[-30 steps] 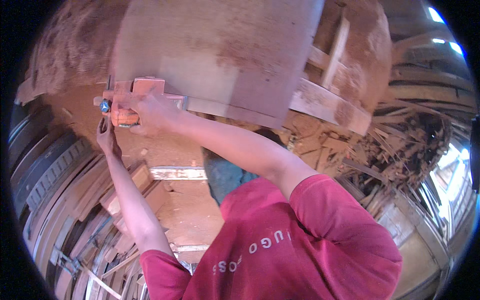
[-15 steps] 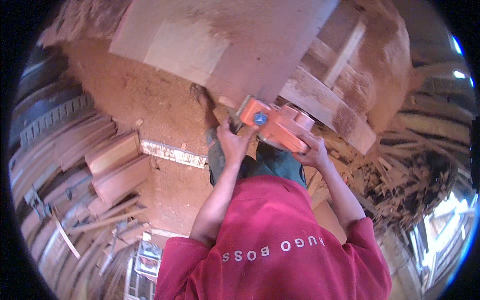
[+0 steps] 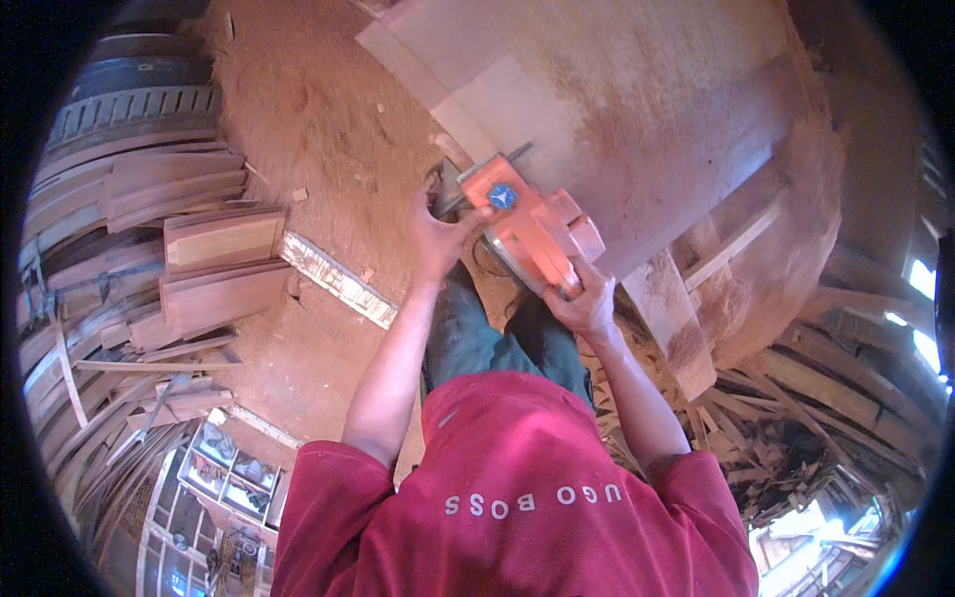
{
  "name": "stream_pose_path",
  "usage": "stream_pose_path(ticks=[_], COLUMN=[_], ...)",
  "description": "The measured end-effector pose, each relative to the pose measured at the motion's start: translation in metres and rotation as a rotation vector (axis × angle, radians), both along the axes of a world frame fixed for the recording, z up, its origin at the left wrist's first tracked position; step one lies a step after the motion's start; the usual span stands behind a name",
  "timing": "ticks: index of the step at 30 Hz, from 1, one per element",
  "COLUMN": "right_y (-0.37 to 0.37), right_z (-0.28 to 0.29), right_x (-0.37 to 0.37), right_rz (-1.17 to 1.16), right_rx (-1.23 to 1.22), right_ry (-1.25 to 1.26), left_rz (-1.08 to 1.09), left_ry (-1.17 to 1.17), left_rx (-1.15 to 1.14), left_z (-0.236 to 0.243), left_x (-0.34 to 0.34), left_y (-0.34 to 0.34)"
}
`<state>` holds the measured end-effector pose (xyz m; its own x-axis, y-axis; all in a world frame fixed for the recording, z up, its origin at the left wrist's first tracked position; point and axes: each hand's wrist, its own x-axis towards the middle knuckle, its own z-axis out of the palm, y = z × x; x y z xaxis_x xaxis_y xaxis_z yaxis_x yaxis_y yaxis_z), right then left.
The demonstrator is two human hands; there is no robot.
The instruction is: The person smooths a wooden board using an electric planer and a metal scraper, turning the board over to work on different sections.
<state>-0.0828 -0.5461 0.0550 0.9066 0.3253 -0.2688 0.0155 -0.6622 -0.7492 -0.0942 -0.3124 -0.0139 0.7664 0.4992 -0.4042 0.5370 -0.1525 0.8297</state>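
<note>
So, I see the right hand (image 3: pixel 585 301) wrapped round the rear handle (image 3: pixel 553 259) of the orange electric planer (image 3: pixel 527 227), likely to carry and steer it. Left hand (image 3: pixel 443 241) has its thumb at the nose by the blue knob (image 3: pixel 501 196), probably steadying the front; can't tell whether its fingers close on anything. Planer overlaps the wooden panel (image 3: pixel 647 119)'s near edge; contact unclear from here. Sawdust-smeared plank (image 3: pixel 665 318) lies off right.

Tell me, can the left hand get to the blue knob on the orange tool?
Probably yes: the left hand is close beside the blue knob, and nothing seems to cover it. The right hand grips the orange tool farther back, out of the way.
</note>
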Motion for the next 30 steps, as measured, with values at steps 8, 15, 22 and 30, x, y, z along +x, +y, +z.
stream_pose_path(ticks=[8,15,22,30], right_y=[0.135,0.22,0.296,0.211], right_z=[-0.002,-0.005,-0.02,-0.005], right_x=[0.088,0.146,0.201,0.141], right_rz=[-0.016,0.008,0.073,0.106], right_rx=[0.107,0.164,0.284,0.242], right_ry=[-0.055,-0.135,-0.118,-0.042], left_rz=[0.024,0.019,0.117,0.035], left_ry=[-0.001,0.039,-0.063,0.018], left_rx=[0.12,0.178,0.191,0.228], left_z=[-0.027,-0.033,-0.052,-0.053], left_x=[0.077,0.132,0.186,0.127], left_y=[0.133,0.223,0.307,0.235])
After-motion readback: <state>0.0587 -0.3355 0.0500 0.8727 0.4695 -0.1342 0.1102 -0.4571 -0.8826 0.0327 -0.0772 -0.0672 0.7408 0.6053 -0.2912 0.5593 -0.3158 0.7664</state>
